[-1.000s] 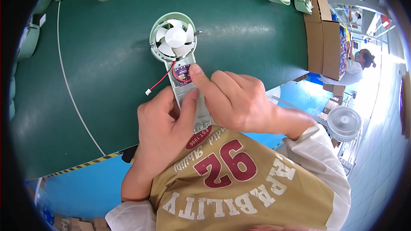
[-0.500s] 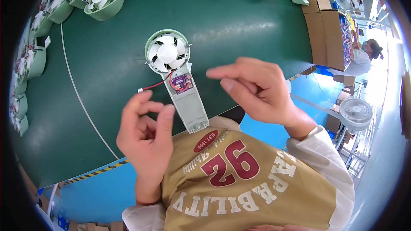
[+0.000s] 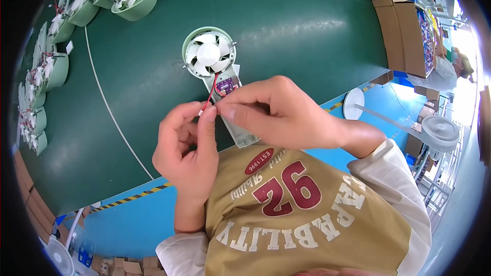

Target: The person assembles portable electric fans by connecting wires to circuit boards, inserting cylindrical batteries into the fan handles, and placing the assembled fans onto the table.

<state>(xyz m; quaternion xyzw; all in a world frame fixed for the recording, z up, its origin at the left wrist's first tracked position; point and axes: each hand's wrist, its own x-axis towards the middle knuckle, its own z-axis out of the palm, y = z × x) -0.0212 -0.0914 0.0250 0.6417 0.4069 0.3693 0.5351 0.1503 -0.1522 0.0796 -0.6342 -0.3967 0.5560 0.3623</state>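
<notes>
A pale green handheld fan (image 3: 203, 35) with white blades lies on the green table, its handle toward me. A purple circuit board (image 3: 225, 87) sits in the open handle. From it a thin red-and-black cable (image 3: 210, 96) runs to a small white plug (image 3: 200, 113). My left hand (image 3: 186, 153) pinches the cable beside the plug between thumb and index finger. Close against it, my right hand (image 3: 281, 115) is closed above the handle, covering part of it. Whatever lies between its thumb and index finger is hidden.
Several similar green fan units (image 3: 135, 4) stand along the table's left side and far edge. A cardboard box (image 3: 401, 38) holding small colourful items is at the right, with a person (image 3: 441, 69) beyond it. A white fan (image 3: 439, 134) stands off the table's right side.
Both hands have come together over the fan's handle. My left hand has taken hold of the cable near its plug, and my right hand has moved left and down, its fingers closing.
</notes>
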